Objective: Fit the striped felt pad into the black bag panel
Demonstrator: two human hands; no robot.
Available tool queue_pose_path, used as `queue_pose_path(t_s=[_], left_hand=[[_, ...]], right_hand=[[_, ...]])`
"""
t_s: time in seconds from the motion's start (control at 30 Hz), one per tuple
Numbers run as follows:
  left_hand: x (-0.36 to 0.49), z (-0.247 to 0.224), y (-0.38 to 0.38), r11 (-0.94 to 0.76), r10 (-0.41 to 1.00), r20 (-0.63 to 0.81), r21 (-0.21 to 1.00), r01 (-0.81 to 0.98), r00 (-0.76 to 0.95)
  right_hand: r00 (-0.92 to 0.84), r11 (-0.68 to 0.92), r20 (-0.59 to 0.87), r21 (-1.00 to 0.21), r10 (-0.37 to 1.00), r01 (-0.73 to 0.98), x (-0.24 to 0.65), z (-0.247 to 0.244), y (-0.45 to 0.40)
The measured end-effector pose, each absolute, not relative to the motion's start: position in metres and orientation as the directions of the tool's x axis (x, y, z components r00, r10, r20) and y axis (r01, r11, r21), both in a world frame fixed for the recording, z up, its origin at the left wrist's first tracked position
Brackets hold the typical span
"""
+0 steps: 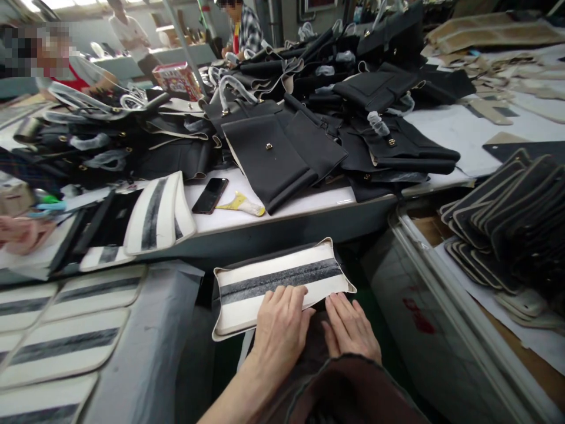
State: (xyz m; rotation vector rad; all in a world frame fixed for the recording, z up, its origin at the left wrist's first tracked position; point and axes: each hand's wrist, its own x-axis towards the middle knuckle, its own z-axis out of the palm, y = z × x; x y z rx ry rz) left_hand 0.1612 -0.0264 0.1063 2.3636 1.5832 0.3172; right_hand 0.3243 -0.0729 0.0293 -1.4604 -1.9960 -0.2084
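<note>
Your left hand (282, 321) lies over the near edge of a cream rectangular panel with a dark grey stripe (282, 275), fingers bent on its face; your right hand (353, 327) has its straightened fingertips at the lower right edge. I cannot tell whether either grasps it. The panel is at the centre of the frame, just beyond both hands, its long axis running crosswise and rising toward the right; your left hand is nearer its middle, your right its lower right corner. Farther out, the white-topped desk (220, 224) carries a heap of black leather-look bags (282, 156), their insides hidden. At upper left stands a red patterned box (176, 81), contents not visible. At right lie stacked dark flat pieces with pale edges (498, 206); at lower left, similar striped cream panels (66, 347).
</note>
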Motion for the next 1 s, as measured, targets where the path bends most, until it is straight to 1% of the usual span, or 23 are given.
queue_pose_path(t_s=[0.13,0.27,0.37,0.53,0.7,0.73,0.83,0.9,1.0], left_hand=[[0.144,0.101,-0.033,-0.318,0.935,-0.028,0.38,0.869,0.354],[0.144,0.098,-0.029,-0.314,0.937,-0.019,0.389,0.866,0.348],[0.145,0.098,-0.026,-0.297,0.944,-0.007,0.427,0.854,0.331],[0.142,0.096,-0.023,-0.266,0.955,0.013,0.476,0.838,0.296],[0.134,0.093,-0.024,-0.238,0.962,0.036,0.587,0.774,0.269],[0.131,0.094,-0.025,-0.245,0.96,0.041,0.592,0.768,0.276],[0.121,0.097,-0.027,-0.278,0.953,0.043,0.514,0.812,0.3],[0.112,0.1,-0.03,-0.262,0.96,0.037,0.471,0.843,0.278],[0.096,0.102,-0.035,-0.226,0.971,0.035,0.476,0.85,0.238]], right_hand=[[-0.157,0.348,0.592,-0.223,0.79,0.91,0.318,0.029,-0.073],[-0.121,0.332,0.63,-0.229,0.767,0.915,0.309,0.026,-0.073],[-0.112,0.352,0.659,-0.244,0.744,0.904,0.3,0.024,-0.072],[-0.124,0.383,0.69,-0.236,0.713,0.893,0.288,0.02,-0.069],[-0.138,0.392,0.692,-0.222,0.708,0.893,0.282,0.018,-0.066],[-0.149,0.396,0.69,-0.214,0.708,0.893,0.282,0.018,-0.066],[-0.209,0.427,0.672,-0.175,0.71,0.887,0.279,0.019,-0.066],[-0.238,0.444,0.669,-0.153,0.704,0.883,0.276,0.019,-0.066],[-0.234,0.444,0.677,-0.152,0.698,0.883,0.268,0.018,-0.067]])
